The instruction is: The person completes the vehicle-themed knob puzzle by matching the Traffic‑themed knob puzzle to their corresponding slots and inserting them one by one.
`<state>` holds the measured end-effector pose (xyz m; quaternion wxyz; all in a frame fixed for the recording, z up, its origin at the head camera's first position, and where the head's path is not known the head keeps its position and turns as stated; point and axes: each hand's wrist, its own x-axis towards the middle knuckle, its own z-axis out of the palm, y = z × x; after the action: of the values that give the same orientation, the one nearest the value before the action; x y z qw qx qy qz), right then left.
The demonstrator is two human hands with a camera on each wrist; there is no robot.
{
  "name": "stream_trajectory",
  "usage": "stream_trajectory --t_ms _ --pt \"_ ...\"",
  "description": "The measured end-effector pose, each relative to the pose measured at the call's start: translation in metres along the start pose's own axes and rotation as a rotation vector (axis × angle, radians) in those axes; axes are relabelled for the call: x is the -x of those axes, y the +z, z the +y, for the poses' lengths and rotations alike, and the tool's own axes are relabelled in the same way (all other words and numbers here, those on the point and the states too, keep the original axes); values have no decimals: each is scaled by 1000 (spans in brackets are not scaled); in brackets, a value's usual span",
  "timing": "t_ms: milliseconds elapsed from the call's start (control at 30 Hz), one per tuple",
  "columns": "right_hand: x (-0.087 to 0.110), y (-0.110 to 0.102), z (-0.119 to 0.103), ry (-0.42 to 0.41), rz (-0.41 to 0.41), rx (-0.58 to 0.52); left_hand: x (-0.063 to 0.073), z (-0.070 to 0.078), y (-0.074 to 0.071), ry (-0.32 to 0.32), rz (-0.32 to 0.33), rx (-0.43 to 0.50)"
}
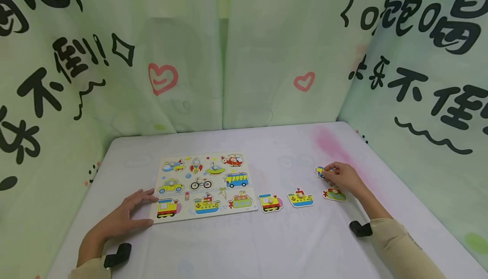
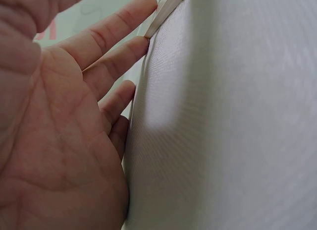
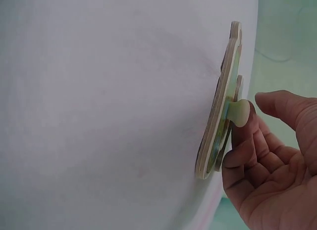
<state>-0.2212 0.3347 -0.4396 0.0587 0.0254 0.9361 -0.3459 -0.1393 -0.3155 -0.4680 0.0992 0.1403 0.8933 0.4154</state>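
My left hand (image 1: 123,215) spreads along the left edge of a puzzle board (image 1: 150,219), fingertips and thumb touching its side. The board carries colourful vehicle pictures. At the right, my right hand (image 1: 345,178) pinches at the middle of a small blue-and-yellow puzzle piece (image 1: 318,171), which the fingers partly cover. Just in front of that hand lies a submarine piece (image 1: 334,194); its round knob (image 3: 239,112) sticks up close to the fingers in the right wrist view. A ship piece (image 1: 300,198) and a train piece (image 1: 270,203) lie in a row between it and the board.
A white cloth (image 1: 213,249) covers the table. Printed curtains (image 1: 259,50) stand round the back and both sides. A pink stain (image 1: 331,141) marks the cloth beyond the right hand. Black wrist mounts (image 1: 118,255) sit at both cuffs.
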Motion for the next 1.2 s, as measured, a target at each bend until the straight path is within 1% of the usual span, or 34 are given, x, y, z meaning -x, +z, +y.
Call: stream_trajectory --t_ms 367,600,700,833,900,1067,1200 --pt "-9 -3 -4 2 -46 42 1 0 1 -22 -3 -12" --pt "-19 -7 -4 -3 -78 83 1 -1 -1 6 6 -8" --pt "-23 -6 -1 1 -89 100 1 -1 -1 0 3 -7" --pt "-26 -5 3 16 -90 98 0 -1 0 -5 -2 -4" --pt "-27 -4 5 13 -78 100 0 -1 0 -5 -1 -7" --pt "-27 -2 5 5 -59 99 0 -2 -1 -13 -3 -11" --pt "-25 -3 4 8 -67 90 0 -2 0 -17 -5 -10"
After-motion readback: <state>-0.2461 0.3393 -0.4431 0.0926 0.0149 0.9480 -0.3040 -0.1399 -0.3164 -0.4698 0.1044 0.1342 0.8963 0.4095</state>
